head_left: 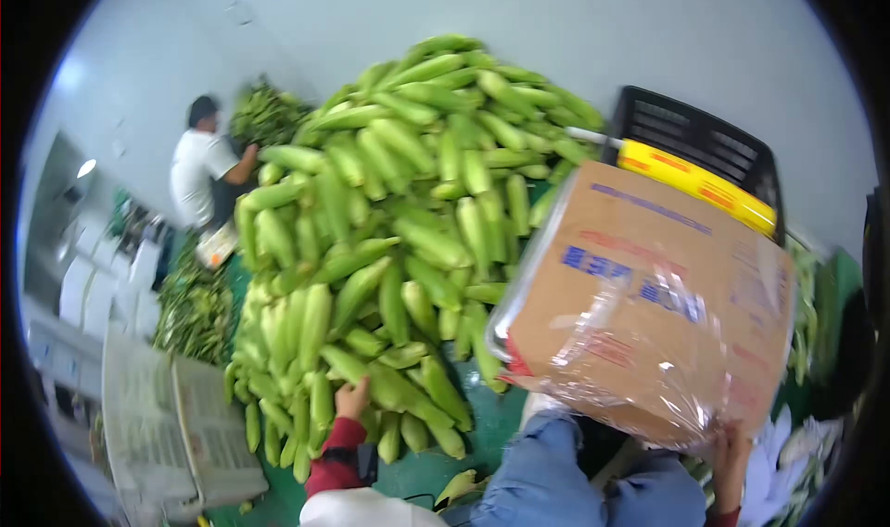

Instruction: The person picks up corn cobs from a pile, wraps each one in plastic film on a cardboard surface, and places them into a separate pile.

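A large heap of green ears of corn (408, 203) in their husks lies against the wall and spreads toward me. My left hand (352, 400) reaches into its near edge, fingers closed round the lower end of an ear of corn (344, 364). On my right, a flat sheet of brown cardboard (640, 295) with blue and red print lies tilted before my knees, clear plastic film (640, 379) covering its near part. My right hand (731, 444) is at the near right corner of the cardboard, against the film; its fingers are blurred, and their grip does not show.
A roll in yellow wrapping (695, 187) lies along the cardboard's far edge, before a black plastic crate (695, 133). At the far left a co-worker (206, 165) sits beside leafy husks (264, 114). A whitish crate (176, 416) stands left; loose husks (807, 453) lie right.
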Motion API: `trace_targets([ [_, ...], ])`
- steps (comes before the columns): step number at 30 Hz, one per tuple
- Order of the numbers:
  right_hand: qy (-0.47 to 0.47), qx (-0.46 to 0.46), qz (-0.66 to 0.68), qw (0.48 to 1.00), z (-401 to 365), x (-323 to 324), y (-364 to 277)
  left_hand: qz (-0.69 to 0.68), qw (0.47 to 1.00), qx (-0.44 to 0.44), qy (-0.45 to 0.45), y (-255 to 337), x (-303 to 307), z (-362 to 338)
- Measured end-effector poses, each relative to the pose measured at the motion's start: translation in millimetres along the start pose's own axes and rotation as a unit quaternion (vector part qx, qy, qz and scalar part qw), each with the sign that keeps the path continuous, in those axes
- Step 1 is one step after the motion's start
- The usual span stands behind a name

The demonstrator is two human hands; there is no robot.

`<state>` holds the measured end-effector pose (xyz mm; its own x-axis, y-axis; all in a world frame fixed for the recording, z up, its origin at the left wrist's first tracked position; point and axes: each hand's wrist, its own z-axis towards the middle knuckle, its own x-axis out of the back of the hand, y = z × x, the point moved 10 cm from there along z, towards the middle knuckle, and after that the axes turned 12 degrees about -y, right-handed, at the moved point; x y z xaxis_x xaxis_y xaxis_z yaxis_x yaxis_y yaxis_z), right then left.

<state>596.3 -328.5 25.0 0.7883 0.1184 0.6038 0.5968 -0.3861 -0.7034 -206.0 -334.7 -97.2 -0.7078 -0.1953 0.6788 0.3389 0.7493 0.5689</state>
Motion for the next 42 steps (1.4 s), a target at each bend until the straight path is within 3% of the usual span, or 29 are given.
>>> trace_targets([
  [1, 0.039, 0.076, -0.086, 0.993, -6, 3, -14, -0.140, 0.984, -0.099, 0.039, -10, 1, 15],
  [2, 0.076, 0.143, -0.180, 0.970, -13, 2, -24, -0.214, 0.961, -0.175, -0.017, 31, -7, -6],
  [3, 0.060, 0.118, -0.121, 0.984, -11, 2, -16, -0.292, 0.922, -0.239, -0.085, 72, -16, -29],
  [4, 0.045, 0.102, -0.058, 0.992, -8, 1, -14, -0.556, 0.793, -0.184, -0.167, 133, -33, -71],
  [6, 0.038, 0.076, 0.011, 0.996, -6, 2, -20, -0.602, 0.726, -0.219, -0.249, 229, -47, -112],
  [8, 0.051, 0.088, -0.025, 0.995, -6, 4, -34, -0.409, 0.780, -0.334, -0.337, 302, -71, -131],
  [9, 0.062, 0.099, -0.056, 0.992, -5, 4, -32, -0.214, 0.825, -0.419, -0.314, 348, -90, -155],
  [10, 0.062, 0.091, -0.046, 0.993, -8, 4, -32, -0.009, 0.827, -0.489, -0.277, 393, -124, -195],
  [12, 0.069, 0.079, -0.024, 0.994, -10, 5, -37, 0.197, 0.701, -0.648, -0.224, 456, -184, -316],
  [14, 0.073, 0.050, -0.003, 0.996, -10, 1, -21, 0.380, 0.608, -0.633, -0.294, 449, -259, -366],
  [15, 0.094, 0.063, -0.040, 0.993, -12, 0, -19, 0.355, 0.567, -0.675, -0.312, 445, -280, -380],
  [16, 0.058, 0.061, -0.009, 0.996, -18, -1, -22, 0.328, 0.525, -0.713, -0.328, 436, -306, -388],
  [17, 0.085, 0.115, 0.165, 0.976, -26, 4, -18, 0.303, 0.483, -0.748, -0.341, 437, -321, -399],
  [18, 0.105, 0.171, 0.333, 0.921, -29, 7, -16, 0.299, 0.480, -0.752, -0.339, 444, -328, -395],
  [20, 0.108, 0.224, 0.383, 0.889, -18, 24, -67, 0.299, 0.483, -0.744, -0.352, 448, -331, -390],
  [21, 0.103, 0.251, 0.192, 0.943, -2, 27, -106, 0.312, 0.480, -0.735, -0.364, 454, -332, -391],
  [22, 0.091, 0.276, -0.008, 0.957, 18, 24, -138, 0.309, 0.489, -0.755, -0.308, 456, -325, -392],
  [25, 0.083, 0.288, -0.301, 0.905, 73, 6, -151, 0.265, 0.489, -0.826, -0.095, 461, -291, -395],
  [28, 0.067, 0.282, -0.303, 0.908, 96, 1, -143, 0.295, 0.490, -0.803, -0.169, 398, -268, -371],
  [31, 0.109, 0.287, -0.255, 0.917, 89, 10, -151, 0.313, 0.467, -0.819, -0.113, 393, -248, -340],
  [33, 0.124, 0.307, -0.252, 0.909, 91, 11, -153, 0.193, 0.521, -0.832, 0.002, 443, -207, -346],
  [35, 0.124, 0.323, -0.246, 0.905, 93, 9, -153, 0.190, 0.517, -0.834, -0.005, 511, -212, -365],
  [36, 0.120, 0.328, -0.244, 0.905, 96, 9, -152, 0.217, 0.537, -0.811, -0.082, 519, -250, -360],
  [37, 0.116, 0.333, -0.244, 0.904, 96, 11, -154, 0.239, 0.553, -0.782, -0.159, 521, -298, -350],
  [39, 0.092, 0.256, -0.244, 0.931, 100, 8, -146, 0.389, 0.527, -0.729, -0.200, 490, -370, -350],
  [42, -0.007, 0.135, -0.242, 0.961, 96, 6, -136, 0.346, 0.547, -0.673, -0.358, 456, -334, -381],
])
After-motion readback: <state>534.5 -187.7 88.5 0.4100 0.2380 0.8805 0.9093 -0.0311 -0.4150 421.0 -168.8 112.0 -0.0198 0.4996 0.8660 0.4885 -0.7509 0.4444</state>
